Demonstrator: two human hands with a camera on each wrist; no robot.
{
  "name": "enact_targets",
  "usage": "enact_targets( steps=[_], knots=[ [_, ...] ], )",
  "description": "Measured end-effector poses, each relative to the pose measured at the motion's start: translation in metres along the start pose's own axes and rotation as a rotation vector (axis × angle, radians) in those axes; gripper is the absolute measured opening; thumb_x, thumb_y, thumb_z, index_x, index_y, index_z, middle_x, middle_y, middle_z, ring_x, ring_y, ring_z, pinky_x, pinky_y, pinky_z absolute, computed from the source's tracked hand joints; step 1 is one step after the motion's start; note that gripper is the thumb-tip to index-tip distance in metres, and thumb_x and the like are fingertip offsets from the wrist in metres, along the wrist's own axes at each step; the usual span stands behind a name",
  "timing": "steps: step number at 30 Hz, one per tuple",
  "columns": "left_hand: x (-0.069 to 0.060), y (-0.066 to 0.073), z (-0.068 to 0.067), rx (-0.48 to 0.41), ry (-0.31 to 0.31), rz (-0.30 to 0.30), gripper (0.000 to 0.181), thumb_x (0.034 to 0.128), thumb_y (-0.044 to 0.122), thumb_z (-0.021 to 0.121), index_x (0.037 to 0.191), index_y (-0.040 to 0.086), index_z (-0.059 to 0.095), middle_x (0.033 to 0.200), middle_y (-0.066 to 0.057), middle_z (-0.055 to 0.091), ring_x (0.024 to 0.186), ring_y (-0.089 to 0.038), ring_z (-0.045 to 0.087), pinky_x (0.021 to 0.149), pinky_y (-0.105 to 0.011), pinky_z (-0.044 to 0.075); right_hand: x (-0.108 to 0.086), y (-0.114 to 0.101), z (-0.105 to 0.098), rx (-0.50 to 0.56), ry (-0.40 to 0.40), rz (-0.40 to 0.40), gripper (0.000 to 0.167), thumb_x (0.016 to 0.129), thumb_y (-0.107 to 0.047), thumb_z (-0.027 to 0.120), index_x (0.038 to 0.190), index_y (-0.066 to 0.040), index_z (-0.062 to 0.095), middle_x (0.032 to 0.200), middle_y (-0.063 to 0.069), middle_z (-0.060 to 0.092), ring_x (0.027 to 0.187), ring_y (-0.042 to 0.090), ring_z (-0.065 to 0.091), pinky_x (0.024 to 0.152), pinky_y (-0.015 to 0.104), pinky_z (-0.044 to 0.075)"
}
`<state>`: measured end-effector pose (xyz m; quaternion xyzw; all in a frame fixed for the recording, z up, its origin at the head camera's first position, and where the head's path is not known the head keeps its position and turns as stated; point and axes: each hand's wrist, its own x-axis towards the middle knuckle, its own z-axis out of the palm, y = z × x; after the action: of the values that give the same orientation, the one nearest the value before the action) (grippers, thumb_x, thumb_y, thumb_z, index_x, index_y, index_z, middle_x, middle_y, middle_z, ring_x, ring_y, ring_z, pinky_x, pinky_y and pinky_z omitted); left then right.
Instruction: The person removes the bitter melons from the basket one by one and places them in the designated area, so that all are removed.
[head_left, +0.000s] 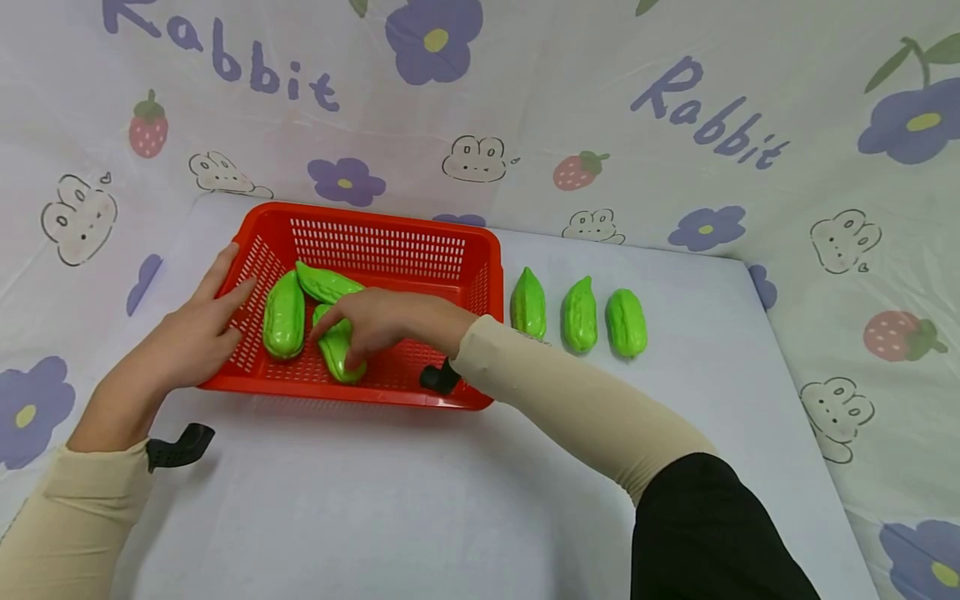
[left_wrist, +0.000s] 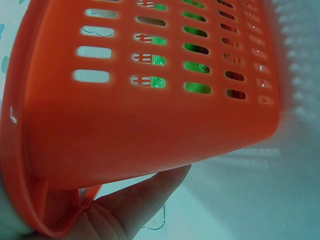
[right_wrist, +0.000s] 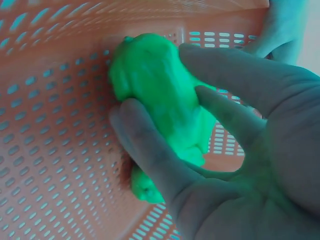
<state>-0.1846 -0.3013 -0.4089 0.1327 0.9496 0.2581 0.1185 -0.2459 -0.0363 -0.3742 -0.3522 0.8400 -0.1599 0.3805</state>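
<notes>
Right wrist view: fingers (right_wrist: 155,145) of the right hand (head_left: 386,321) bent round a green gourd (right_wrist: 155,85), spaced apart from each other, set on opposite sides of its body. Gourd lies between them, inside the red basket (head_left: 420,398). Second green shape partly hidden beneath it.

Head view: the same hand reaches in over the basket from the right, wrist above the interior, index finger pointing left. Left gourd (head_left: 284,317) stands just beside that fingertip; back gourd (head_left: 324,282) lies slantwise behind the hand, its right end covered.

Left hand (head_left: 183,342) at the basket's left end, fingers spread over the rim. Left wrist view shows a digit against the outside wall below the lip; the hand grips the rim. Forearms in beige sleeves (head_left: 570,396), right upper arm in black cloth (head_left: 712,533). Small black device (head_left: 180,446) at the left wrist, another near the right.

Basket rests on a white tabletop (head_left: 375,500). Right of it, three loose gourds (head_left: 580,315) in a row, spaced apart. Behind, a pale backdrop (head_left: 525,100) printed with purple flowers, strawberries, rabbit faces and the word "Rabbit".
</notes>
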Motion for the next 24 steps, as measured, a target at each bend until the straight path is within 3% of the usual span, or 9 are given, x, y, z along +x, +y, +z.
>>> enact_targets(
  steps=[4, 9, 17, 24],
  knots=[
    [0.000, 0.000, 0.000, 0.001, 0.005, 0.007, 0.068, 0.1017, -0.002, 0.049, 0.164, -0.013, 0.025, 0.178, -0.011, -0.024, 0.145, -0.062, 0.035, 0.100, -0.071, 0.052, -0.004, 0.000, -0.003, -0.019, 0.025, -0.017, 0.062, 0.096, -0.018, 0.084, 0.154, -0.027, 0.064, 0.141, -0.002, 0.061, 0.123, 0.017, 0.050, 0.098, 0.026, 0.047],
    [0.001, -0.001, 0.000, 0.000, 0.005, 0.009, 0.068, 0.1021, -0.001, 0.049, 0.164, -0.013, 0.024, 0.178, -0.011, -0.025, 0.144, -0.061, 0.035, 0.100, -0.071, 0.051, -0.009, 0.001, -0.008, -0.045, 0.074, -0.036, 0.057, 0.098, -0.026, 0.082, 0.153, -0.027, 0.066, 0.133, -0.003, 0.063, 0.120, 0.017, 0.052, 0.098, 0.027, 0.045],
    [0.000, 0.000, 0.000, 0.000, -0.008, -0.008, 0.070, 0.1017, -0.002, 0.049, 0.165, -0.012, 0.023, 0.178, -0.009, -0.026, 0.143, -0.060, 0.036, 0.093, -0.066, 0.056, -0.022, 0.009, -0.016, 0.086, 0.165, -0.020, 0.052, 0.097, -0.021, 0.084, 0.147, -0.025, 0.071, 0.128, -0.001, 0.064, 0.103, 0.015, 0.062, 0.078, 0.023, 0.058],
    [0.000, 0.002, 0.000, 0.007, -0.009, -0.008, 0.070, 0.1009, -0.002, 0.050, 0.165, -0.012, 0.024, 0.178, -0.010, -0.026, 0.141, -0.061, 0.038, 0.092, -0.064, 0.056, -0.031, 0.018, -0.021, 0.109, 0.200, -0.030, 0.052, 0.097, -0.021, 0.085, 0.147, -0.023, 0.071, 0.136, 0.002, 0.064, 0.102, 0.018, 0.066, 0.077, 0.025, 0.060]
  ],
)
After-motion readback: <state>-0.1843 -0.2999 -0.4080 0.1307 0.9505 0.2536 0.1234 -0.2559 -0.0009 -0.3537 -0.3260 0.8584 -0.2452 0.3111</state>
